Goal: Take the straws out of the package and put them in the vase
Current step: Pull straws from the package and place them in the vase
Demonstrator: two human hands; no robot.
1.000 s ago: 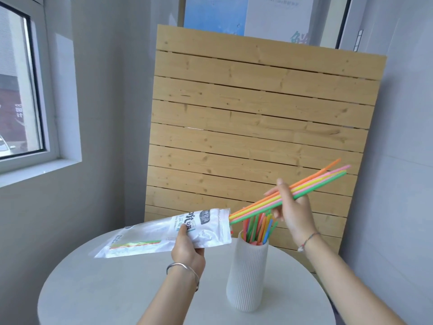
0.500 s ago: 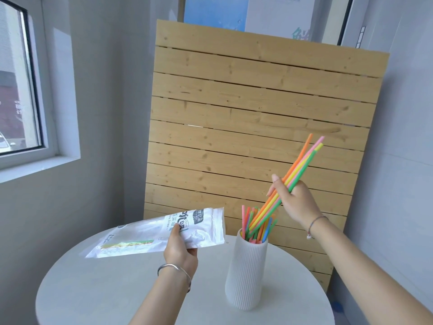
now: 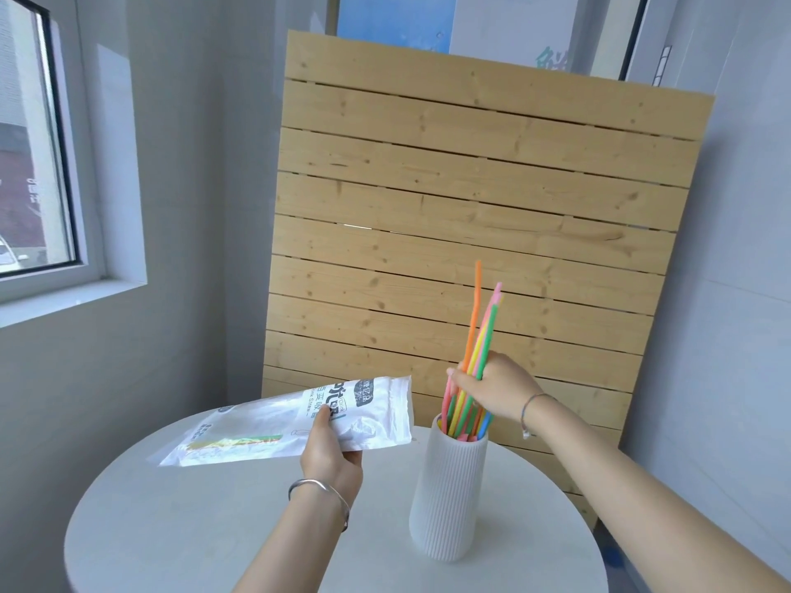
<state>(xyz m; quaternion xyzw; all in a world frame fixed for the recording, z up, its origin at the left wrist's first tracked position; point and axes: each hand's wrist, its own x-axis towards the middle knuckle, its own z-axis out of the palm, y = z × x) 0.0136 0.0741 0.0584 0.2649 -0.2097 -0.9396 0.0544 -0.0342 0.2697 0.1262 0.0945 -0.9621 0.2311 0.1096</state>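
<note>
Round white desk [image 3: 214,528]: right hand [image 3: 492,389] grip clenched mid-bundle on straws [image 3: 481,336], lower ends in vase [image 3: 449,498]; left hand [image 3: 331,453] grasps package [image 3: 299,421].

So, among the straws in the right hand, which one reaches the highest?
The orange straw: its tip rises above the pink, yellow and green ones held in the right hand.

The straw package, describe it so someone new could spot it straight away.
Above the left side of the round white table, the left hand holds up the package: a flat clear-and-white printed plastic bag. Unlike the ribbed vase, it lies sideways.
</note>
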